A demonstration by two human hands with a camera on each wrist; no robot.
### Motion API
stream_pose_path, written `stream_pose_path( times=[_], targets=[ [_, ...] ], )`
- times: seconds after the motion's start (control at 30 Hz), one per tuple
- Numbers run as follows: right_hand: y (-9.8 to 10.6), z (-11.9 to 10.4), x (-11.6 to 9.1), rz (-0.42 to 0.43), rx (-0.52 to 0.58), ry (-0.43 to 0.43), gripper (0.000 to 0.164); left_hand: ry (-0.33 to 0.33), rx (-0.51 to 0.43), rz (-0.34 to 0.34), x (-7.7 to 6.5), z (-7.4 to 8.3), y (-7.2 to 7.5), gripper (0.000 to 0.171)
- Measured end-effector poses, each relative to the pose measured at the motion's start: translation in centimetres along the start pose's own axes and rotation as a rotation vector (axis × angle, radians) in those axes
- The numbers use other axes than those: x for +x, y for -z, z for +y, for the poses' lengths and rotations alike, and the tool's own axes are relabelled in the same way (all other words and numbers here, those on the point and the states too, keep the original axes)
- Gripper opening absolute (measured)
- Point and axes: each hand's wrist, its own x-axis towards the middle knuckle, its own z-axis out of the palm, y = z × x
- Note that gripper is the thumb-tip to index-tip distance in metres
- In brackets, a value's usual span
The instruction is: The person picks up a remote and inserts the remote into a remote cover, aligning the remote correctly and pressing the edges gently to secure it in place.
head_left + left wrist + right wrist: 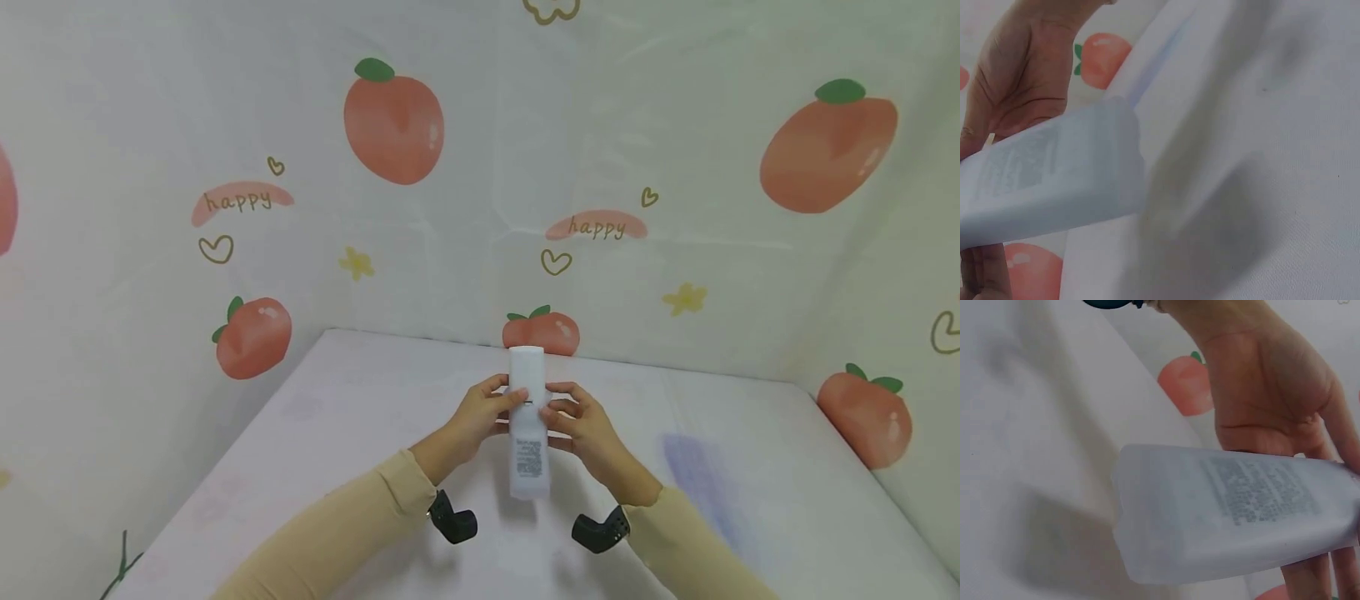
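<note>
Both hands hold a white plastic bottle (pixel 529 467) between them, cap end up and base down, in the middle of the head view. My left hand (pixel 468 421) grips its left side, the thumb lying across the front near the seam below the cap (pixel 527 367). On the right side my right hand (pixel 592 429) grips it at about the same height, fingers curled towards the back. Small grey print covers the lower front. In the wrist views the bottle's base (pixel 1125 162) is off the table, with its shadow apart from it. Some fingertips are hidden behind the bottle.
A white table (pixel 360 375) lies beneath the hands, with a purple smudge (pixel 697 475) to the right. A white curtain (pixel 465 217) with printed peaches hangs along the back and sides. Black wrist cameras (pixel 453 521) hang below both wrists.
</note>
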Motion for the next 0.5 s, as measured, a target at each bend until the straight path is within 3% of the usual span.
stream_pose_path(
  times=[0.13, 0.23, 0.5],
  targets=[
    [-0.29, 0.42, 0.12, 0.040, 0.015, -0.005, 0.017, -0.024, 0.028, 0.008, 0.12, -0.33, -0.01, 0.047],
    [-0.21, 0.69, 0.09, 0.054, 0.041, -0.013, 0.008, -0.046, 0.070, 0.008, 0.30, -0.54, -0.04, 0.048],
    [-0.27, 0.84, -0.12, 0.052, 0.139, -0.042, 0.020, -0.079, 0.116, -0.013, 0.23, -0.36, -0.21, 0.044]
  ],
)
